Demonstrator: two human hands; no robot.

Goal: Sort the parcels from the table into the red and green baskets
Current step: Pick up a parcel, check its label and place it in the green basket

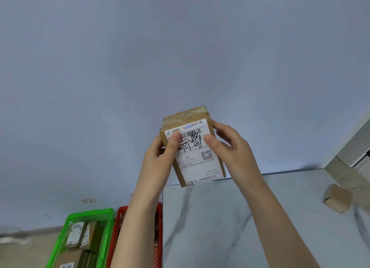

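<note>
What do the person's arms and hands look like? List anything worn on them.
Both arms are bare as far as the picture shows: no sleeves, gloves, watch, rings or bands visible on the left hand or the right hand. The thumbnails look short and unpainted. No cables or markings show.

Parcel-sorting spot, labelled cardboard parcels point(80, 235) in green basket point(60, 241), marble-look table point(220, 227), bare wall point(180, 47)

Even soft light, wide-angle edge warp.

Labelled parcel point(193, 145) between both hands
</note>
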